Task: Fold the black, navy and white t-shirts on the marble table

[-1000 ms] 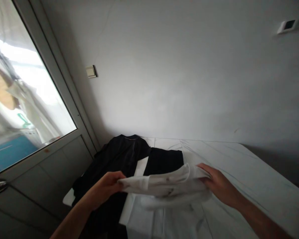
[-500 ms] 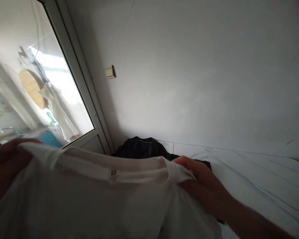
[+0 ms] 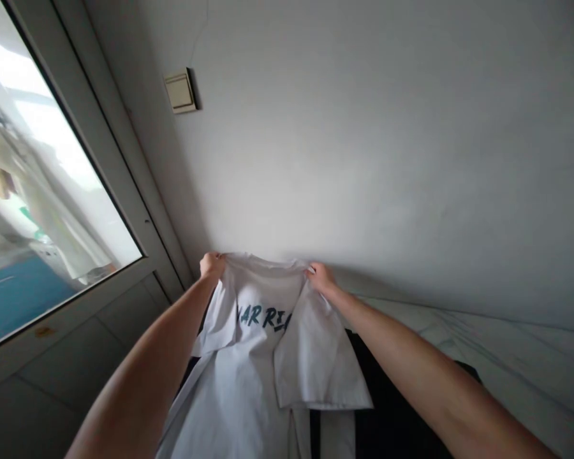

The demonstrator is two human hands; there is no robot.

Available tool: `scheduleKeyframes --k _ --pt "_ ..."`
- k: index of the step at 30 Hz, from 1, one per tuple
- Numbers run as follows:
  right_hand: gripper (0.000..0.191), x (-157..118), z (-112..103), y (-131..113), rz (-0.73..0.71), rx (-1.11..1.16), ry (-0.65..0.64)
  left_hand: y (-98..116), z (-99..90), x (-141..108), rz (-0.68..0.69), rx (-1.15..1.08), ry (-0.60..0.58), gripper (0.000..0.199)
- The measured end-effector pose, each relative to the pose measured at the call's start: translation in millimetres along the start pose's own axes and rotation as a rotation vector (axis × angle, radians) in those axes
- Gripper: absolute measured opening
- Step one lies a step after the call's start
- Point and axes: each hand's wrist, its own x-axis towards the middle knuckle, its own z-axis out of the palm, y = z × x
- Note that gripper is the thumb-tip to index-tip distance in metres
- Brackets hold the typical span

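Observation:
A white T-shirt (image 3: 253, 363) with dark teal lettering on its chest is stretched between my two hands, its neckline at the far end near the wall. My left hand (image 3: 213, 263) is closed on the left shoulder by the collar. On the other side, my right hand (image 3: 321, 278) pinches the right shoulder. Both arms reach far forward, and the sleeves and body of the shirt fall back toward me. Under it lies a black garment (image 3: 387, 395), partly covered by the shirt and my right arm.
A grey-white wall (image 3: 363, 159) rises right behind the shirt, with a light switch (image 3: 180, 91) on it. A framed glass door (image 3: 90, 146) stands at the left. White marble-patterned surface (image 3: 521, 357) spreads at the right.
Both hands have moved forward, away from me and toward the wall, carrying the shirt by its shoulders. The shirt now hangs over the black garment, its lettering showing. The view has shifted too.

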Motion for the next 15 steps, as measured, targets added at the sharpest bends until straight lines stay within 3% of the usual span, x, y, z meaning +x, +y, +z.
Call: scheduleKeyframes --k 3,6,8,11,13,15 --pt "0.012 7 32 29 0.06 -0.044 -0.029 -21 48.4 -5 -0.058 0.072 -0.067 0.022" --pt "0.016 1 42 43 0.046 -0.054 -0.061 -24 67.3 -29 -0.004 0.126 -0.057 0.036" --pt "0.026 -11 36 51 -0.02 -0.028 -0.087 -26 71.4 -69 0.174 0.192 -0.106 0.046" --pt "0.039 -46 3 75 -0.121 0.027 -0.111 -39 71.0 -163 0.504 0.254 -0.35 0.052" --pt "0.041 -79 -34 100 -0.167 -0.008 -0.105 -55 66.3 -228 0.653 0.242 -0.515 0.059" --pt "0.038 -117 -79 129 -0.198 -0.132 -0.072 -72 58.5 -275 0.729 0.245 -0.609 0.062"
